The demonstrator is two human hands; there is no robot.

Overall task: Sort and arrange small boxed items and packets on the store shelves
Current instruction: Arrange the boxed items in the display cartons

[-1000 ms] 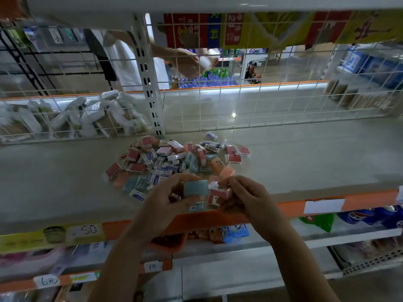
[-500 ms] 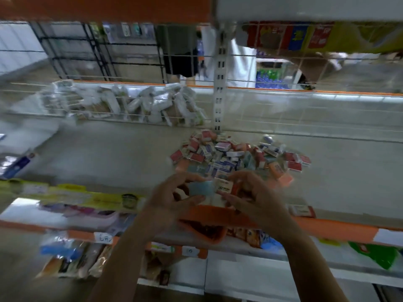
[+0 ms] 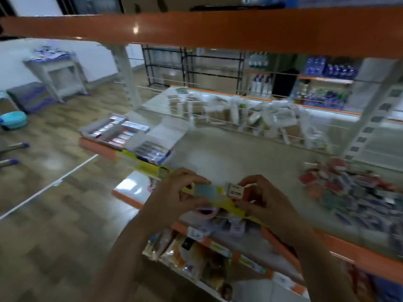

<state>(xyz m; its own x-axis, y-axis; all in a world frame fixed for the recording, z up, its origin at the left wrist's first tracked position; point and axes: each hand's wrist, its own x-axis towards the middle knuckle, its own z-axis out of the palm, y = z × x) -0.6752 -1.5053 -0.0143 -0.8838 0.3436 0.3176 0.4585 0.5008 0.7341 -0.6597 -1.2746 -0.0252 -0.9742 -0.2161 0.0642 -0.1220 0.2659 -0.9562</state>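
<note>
Boxes are what I'm sorting here, and two of them are in my hands in front of the shelf [image 3: 229, 153] edge: my left hand [image 3: 172, 192] pinches a pale blue box [image 3: 205, 190] between thumb and fingers, and my right hand [image 3: 263, 197] pinches a white box [image 3: 236, 190] with dark print and an orange side. Both grips are closed on their boxes, fingers curled round the short ends, which I read as a way to keep the printed faces in sight so I can tell the kinds apart. The two boxes are near each other but not touching, held just above the yellow strip [image 3: 226, 201] on the shelf's front lip. The rest of the stock lies as a loose pile [image 3: 349, 188] on the same shelf, well off to my right, blurred, a jumble of red, blue and white. To my left on the shelf stand open trays [image 3: 122, 131] with rows of packets already lined up, so I judge that is where sorted goods go. Behind the wire rail [image 3: 250, 125], bagged goods sit on the far side. My guess is I'm comparing the pair before setting each in its own row; much of the pile is still unsorted.
</note>
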